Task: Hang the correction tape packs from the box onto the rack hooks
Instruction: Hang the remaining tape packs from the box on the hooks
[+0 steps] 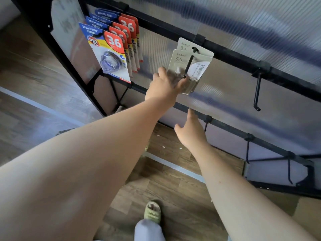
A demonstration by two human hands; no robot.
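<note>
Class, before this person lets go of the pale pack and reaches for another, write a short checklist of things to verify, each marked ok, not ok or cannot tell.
1. Front pale pack threaded on the middle hook: ok, the rod passes through its hole.
2. Second pale pack hangs behind it on the same hook: ok.
3. Left hand keeps a grip on the front pack's lower edge: ok, fingers are on it.
4. Right hand free for the next pack: ok, open, holds nothing.
5. Empty hook to the right is available: ok.
6. Box with remaining packs within reach: cannot tell, not in view.
</note>
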